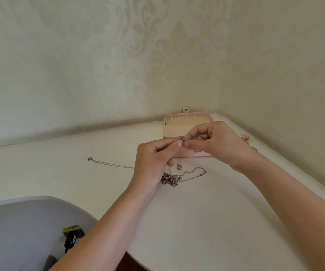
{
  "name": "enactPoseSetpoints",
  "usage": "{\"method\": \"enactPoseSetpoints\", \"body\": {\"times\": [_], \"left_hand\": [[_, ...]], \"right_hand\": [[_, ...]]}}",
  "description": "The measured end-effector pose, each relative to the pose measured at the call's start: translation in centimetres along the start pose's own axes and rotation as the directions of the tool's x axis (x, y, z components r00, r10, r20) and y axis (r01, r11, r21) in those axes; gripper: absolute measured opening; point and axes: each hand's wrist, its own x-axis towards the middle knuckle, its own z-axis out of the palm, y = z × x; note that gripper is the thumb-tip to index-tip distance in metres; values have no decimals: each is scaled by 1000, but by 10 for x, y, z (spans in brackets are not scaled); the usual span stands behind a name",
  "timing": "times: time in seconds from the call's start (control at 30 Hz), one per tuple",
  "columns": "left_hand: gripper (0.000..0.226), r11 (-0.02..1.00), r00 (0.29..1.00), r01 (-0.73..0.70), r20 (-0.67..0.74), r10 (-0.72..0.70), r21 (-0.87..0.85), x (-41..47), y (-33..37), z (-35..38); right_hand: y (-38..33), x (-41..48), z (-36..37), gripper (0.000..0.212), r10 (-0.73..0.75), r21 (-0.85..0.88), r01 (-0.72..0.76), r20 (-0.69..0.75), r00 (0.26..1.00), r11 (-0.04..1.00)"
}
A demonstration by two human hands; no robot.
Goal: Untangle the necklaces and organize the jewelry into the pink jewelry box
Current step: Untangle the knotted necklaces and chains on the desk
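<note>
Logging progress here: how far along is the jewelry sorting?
Done: the pink jewelry box is open. In hand: left hand and right hand pinch a clasp. Left: tangled chains, thin silver necklace and gold pieces by the wall lie outside it.

White surface (206, 222), tucked into a wall corner. Up at its far right corner sits the pink jewelry box (187, 115), lid open. A tangle of chains (170, 178) lies mid-surface, just in front of the box. A thin silver chain (111, 164) stretches out alone toward the left. By the right edge, a small golden piece (245, 138), too small to make out.
</note>
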Motion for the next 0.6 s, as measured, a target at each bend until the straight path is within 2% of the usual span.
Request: {"method": "enactPoseSetpoints", "body": {"times": [0.27, 0.37, 0.47, 0.6], "left_hand": [[14, 994, 999, -28, -39, 32, 106, 2, -3, 1], [15, 993, 999, -31, -41, 35, 110, 2, -5, 1], [14, 986, 996, -70, -52, 78, 148, 3, -5, 1], [15, 972, 990, -126, -45, 137, 198, 1, -4, 2]], "right_hand": [[-1, -1, 3, 12, -43, -20, 43, -3, 999, 999], [-1, -1, 3, 8, -16, -28, 17, 24, 1000, 999], [0, 0, 2, 5, 36, 34, -38, 65, 997, 999], [1, 1, 1, 27, 116, 185, -135, 114, 987, 973]]}}
